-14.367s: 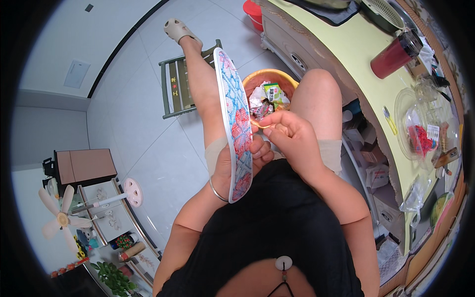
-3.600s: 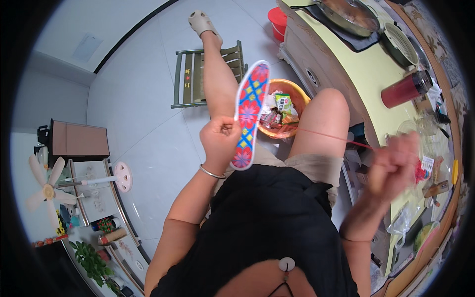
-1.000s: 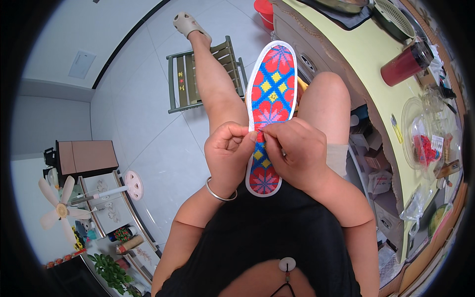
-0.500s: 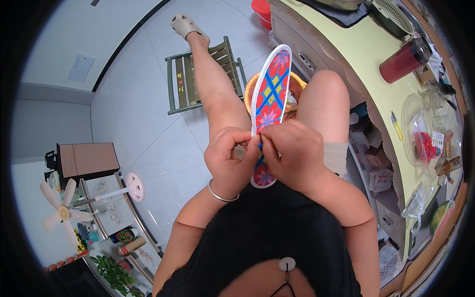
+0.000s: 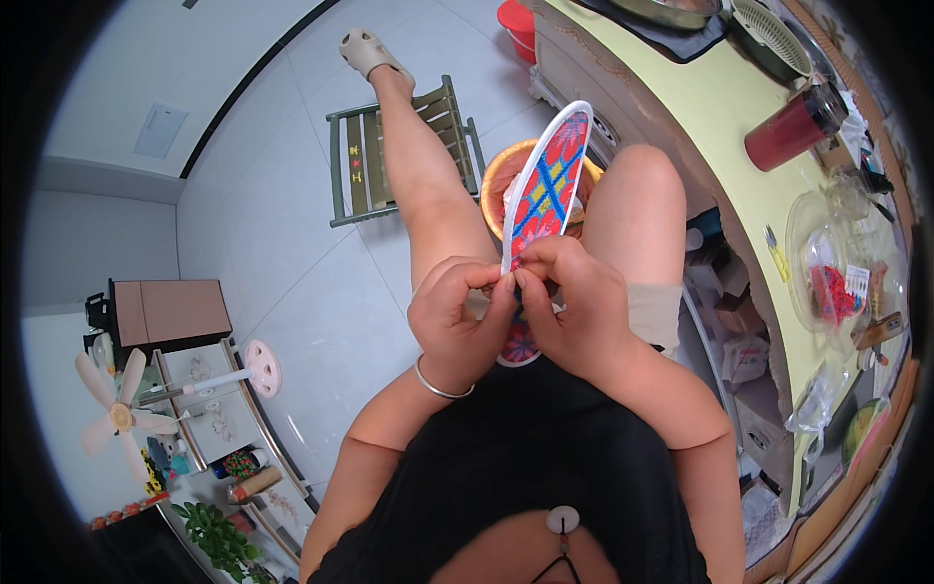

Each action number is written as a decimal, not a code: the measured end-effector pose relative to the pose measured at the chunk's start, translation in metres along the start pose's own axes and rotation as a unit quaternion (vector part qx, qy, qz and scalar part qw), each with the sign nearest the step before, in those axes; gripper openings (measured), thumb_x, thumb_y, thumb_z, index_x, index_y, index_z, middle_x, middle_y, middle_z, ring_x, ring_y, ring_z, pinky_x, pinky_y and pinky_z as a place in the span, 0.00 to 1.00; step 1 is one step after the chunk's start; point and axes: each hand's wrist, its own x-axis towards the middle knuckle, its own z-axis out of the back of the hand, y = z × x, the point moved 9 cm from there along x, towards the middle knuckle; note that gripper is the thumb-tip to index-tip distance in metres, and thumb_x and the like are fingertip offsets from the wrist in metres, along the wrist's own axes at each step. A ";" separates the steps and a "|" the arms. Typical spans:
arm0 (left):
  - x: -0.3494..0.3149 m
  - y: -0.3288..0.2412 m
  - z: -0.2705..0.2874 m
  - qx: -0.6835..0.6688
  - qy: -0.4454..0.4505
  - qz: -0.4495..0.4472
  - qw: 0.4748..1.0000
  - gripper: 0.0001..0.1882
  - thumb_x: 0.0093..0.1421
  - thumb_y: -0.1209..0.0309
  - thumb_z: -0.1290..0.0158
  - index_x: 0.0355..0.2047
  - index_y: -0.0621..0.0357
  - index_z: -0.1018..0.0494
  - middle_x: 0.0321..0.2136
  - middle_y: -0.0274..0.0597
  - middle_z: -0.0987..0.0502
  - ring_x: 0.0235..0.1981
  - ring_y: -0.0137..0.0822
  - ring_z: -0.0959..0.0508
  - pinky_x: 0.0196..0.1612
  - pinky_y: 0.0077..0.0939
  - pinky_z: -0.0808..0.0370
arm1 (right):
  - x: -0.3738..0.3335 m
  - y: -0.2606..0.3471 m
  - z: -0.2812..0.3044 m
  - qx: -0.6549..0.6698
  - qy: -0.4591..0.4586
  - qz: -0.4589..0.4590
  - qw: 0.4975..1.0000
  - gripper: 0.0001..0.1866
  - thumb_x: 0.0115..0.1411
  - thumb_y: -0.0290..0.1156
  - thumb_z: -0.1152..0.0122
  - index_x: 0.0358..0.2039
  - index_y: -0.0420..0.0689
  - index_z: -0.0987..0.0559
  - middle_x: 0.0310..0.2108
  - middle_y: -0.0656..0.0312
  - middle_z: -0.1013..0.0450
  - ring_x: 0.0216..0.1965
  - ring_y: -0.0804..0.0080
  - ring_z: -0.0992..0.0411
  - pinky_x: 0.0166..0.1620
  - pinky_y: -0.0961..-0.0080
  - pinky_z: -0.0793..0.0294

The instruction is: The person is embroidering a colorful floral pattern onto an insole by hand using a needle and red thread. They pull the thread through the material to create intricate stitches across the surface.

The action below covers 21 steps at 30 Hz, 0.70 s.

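Observation:
A colourful embroidered shoe insole, red with blue and yellow patterns and a white rim, stands nearly on edge over my lap. My left hand pinches its left edge near the middle, a silver bangle on the wrist. My right hand grips the same spot from the right, fingertips meeting the left thumb at the rim. The lower tip of the insole shows below my hands. Any needle or thread is too small to make out.
An orange basket of sewing bits sits on the floor behind the insole. A green slatted stool stands by my left leg. To the right, a yellow-green table holds a red cup and a clear container.
The insole has turned from face-up a second ago to nearly edge-on. Both hands stay together at its rim, now slightly higher along it.

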 end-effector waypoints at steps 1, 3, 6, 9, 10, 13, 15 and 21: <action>0.000 0.000 0.001 -0.007 -0.001 0.008 1.000 0.08 0.47 0.85 0.43 0.27 0.65 0.30 0.23 0.41 0.27 0.24 0.30 0.28 0.28 0.18 0.31 | -0.003 -0.001 0.001 0.004 -0.006 -0.007 1.000 0.07 0.48 0.21 0.41 0.30 0.41 0.28 0.20 0.57 0.29 0.22 0.59 0.28 0.25 0.70 0.30; 0.000 -0.001 0.002 -0.015 -0.002 0.006 1.000 0.07 0.48 0.86 0.44 0.27 0.67 0.30 0.25 0.41 0.27 0.26 0.28 0.28 0.30 0.17 0.32 | -0.004 -0.001 0.004 -0.003 -0.015 0.011 1.000 0.07 0.48 0.21 0.40 0.28 0.41 0.28 0.20 0.57 0.29 0.22 0.60 0.28 0.25 0.70 0.30; 0.001 -0.004 -0.001 -0.009 0.009 -0.005 1.000 0.07 0.48 0.86 0.44 0.27 0.67 0.30 0.26 0.42 0.27 0.27 0.29 0.28 0.31 0.17 0.31 | -0.001 0.003 0.005 -0.021 -0.017 0.057 0.998 0.07 0.46 0.21 0.38 0.26 0.41 0.27 0.21 0.57 0.28 0.23 0.61 0.28 0.27 0.71 0.29; 0.004 0.000 0.005 -0.002 -0.008 0.007 1.000 0.07 0.49 0.82 0.43 0.27 0.65 0.30 0.22 0.43 0.26 0.23 0.32 0.26 0.28 0.20 0.29 | 0.004 0.010 0.014 -0.040 -0.039 0.070 0.996 0.06 0.47 0.21 0.38 0.27 0.41 0.25 0.26 0.56 0.27 0.27 0.64 0.27 0.32 0.75 0.28; 0.005 0.006 0.008 -0.048 -0.017 0.043 0.998 0.06 0.49 0.82 0.43 0.27 0.65 0.30 0.23 0.42 0.26 0.25 0.31 0.26 0.30 0.20 0.29 | 0.007 0.017 0.029 -0.064 -0.072 0.088 0.991 0.05 0.49 0.22 0.39 0.28 0.40 0.25 0.29 0.57 0.27 0.29 0.66 0.27 0.34 0.76 0.29; 0.004 0.026 0.013 -0.238 -0.021 0.175 0.955 0.04 0.54 0.82 0.47 0.30 0.67 0.30 0.28 0.39 0.27 0.31 0.24 0.28 0.37 0.17 0.30 | 0.008 -0.029 0.050 0.140 -0.124 -0.071 0.980 0.04 0.54 0.22 0.42 0.32 0.39 0.24 0.35 0.58 0.27 0.35 0.73 0.28 0.39 0.79 0.30; -0.001 0.033 -0.004 -0.358 0.032 0.238 0.902 0.04 0.55 0.80 0.47 0.31 0.67 0.30 0.29 0.39 0.26 0.32 0.24 0.28 0.38 0.18 0.30 | -0.005 -0.067 0.019 0.380 -0.061 -0.266 0.884 0.05 0.58 0.22 0.47 0.33 0.37 0.23 0.38 0.62 0.27 0.37 0.79 0.29 0.42 0.82 0.30; -0.010 0.026 -0.026 -0.415 0.108 0.298 0.853 0.07 0.56 0.78 0.48 0.35 0.70 0.29 0.33 0.40 0.24 0.35 0.25 0.26 0.40 0.17 0.28 | -0.032 -0.064 -0.035 0.619 -0.024 -0.391 0.681 0.21 0.53 0.25 0.38 0.47 0.37 0.31 0.40 0.54 0.27 0.39 0.66 0.25 0.42 0.70 0.22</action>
